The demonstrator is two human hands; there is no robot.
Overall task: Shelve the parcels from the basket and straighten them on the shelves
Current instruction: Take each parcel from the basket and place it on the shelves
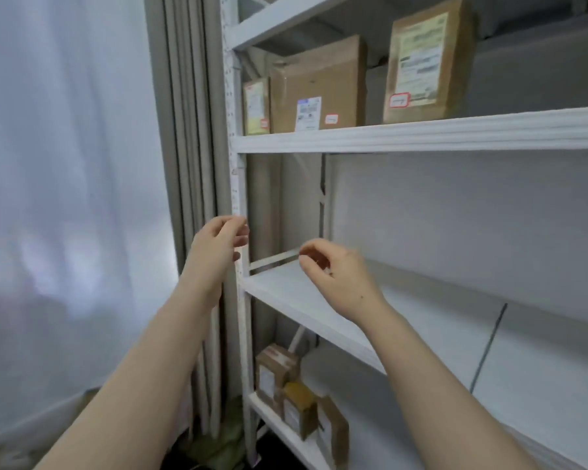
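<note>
Two hands are being held up before the white shelving, and nothing is being gripped. The left hand (218,245) is being held beside the front upright (241,198), fingers relaxed and apart. The right hand (333,276) is being held over the middle shelf (286,293), fingers loosely curled. Three brown parcels (319,86) are being stored upright on the upper shelf (421,130), and three smaller parcels (299,408) on the lower shelf (272,424).

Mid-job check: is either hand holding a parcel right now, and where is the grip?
Nothing is held. The left hand and right hand hover with loosely curled fingers in front of the middle shelf.
</note>
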